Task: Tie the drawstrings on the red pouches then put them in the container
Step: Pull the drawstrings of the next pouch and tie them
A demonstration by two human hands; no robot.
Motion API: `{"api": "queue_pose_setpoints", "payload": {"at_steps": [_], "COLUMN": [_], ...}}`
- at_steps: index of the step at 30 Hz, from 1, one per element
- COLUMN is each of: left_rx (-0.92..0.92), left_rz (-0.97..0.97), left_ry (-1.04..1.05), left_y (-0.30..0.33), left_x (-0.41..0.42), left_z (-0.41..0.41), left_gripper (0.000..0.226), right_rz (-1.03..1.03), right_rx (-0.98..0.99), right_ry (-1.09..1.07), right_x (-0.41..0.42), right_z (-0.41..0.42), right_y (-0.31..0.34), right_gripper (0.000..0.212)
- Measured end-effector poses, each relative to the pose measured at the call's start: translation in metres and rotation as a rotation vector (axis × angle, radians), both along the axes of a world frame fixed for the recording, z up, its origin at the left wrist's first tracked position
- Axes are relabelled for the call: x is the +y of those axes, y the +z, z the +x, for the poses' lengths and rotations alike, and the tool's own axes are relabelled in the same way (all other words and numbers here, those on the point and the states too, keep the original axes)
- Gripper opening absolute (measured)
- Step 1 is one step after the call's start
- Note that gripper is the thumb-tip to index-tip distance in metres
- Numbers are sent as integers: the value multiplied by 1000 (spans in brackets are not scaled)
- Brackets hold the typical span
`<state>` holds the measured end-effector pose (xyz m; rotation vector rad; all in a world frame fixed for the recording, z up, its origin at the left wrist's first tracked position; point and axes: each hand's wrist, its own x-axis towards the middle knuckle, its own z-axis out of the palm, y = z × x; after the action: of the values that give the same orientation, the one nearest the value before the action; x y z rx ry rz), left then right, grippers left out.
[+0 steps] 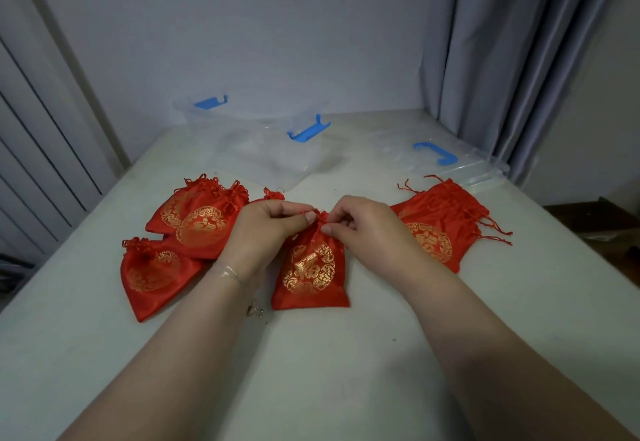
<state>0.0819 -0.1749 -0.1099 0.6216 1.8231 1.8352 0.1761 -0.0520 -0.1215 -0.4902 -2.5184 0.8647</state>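
A red pouch [310, 269] with a gold emblem lies flat on the table in front of me, its neck gathered. My left hand [268, 229] and my right hand [360, 224] pinch the red drawstring at that neck from either side. To the left lie several pouches with bunched necks [197, 222], one nearer me [152, 272]. On the right sits a stack of pouches [440, 229] with loose strings trailing out. A clear plastic container [263, 144] with blue latches stands open behind the pouches.
The container's clear lid [446, 160] with a blue handle lies at the back right of the white table [329, 371]. A grey curtain [502, 42] hangs at the right. A wall stands behind, and a dark object sits past the table's right edge.
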Motion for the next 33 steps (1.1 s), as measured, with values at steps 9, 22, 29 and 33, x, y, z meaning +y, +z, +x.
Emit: {"api": "queue_pose_setpoints", "payload": {"at_steps": [9, 22, 29, 33], "left_rx": [169, 240, 257, 318], "left_rz": [-68, -73, -100, -163], "left_ry": [-76, -146, -77, -64], "left_y": [-2, -5, -3, -5], "left_x": [-1, 0, -1, -1], "left_z": [-1, -4, -4, -8], "left_gripper": [9, 12, 12, 15], "right_rz": [-70, -236, 41, 155], "right_rx": [-173, -38, -12, 22], "right_ry": [109, 67, 1, 10], "right_x": [9, 11, -1, -5], "right_z": [4, 1, -2, 0], "right_y": [1, 2, -1, 3], "right_gripper": [13, 26, 19, 20]}}
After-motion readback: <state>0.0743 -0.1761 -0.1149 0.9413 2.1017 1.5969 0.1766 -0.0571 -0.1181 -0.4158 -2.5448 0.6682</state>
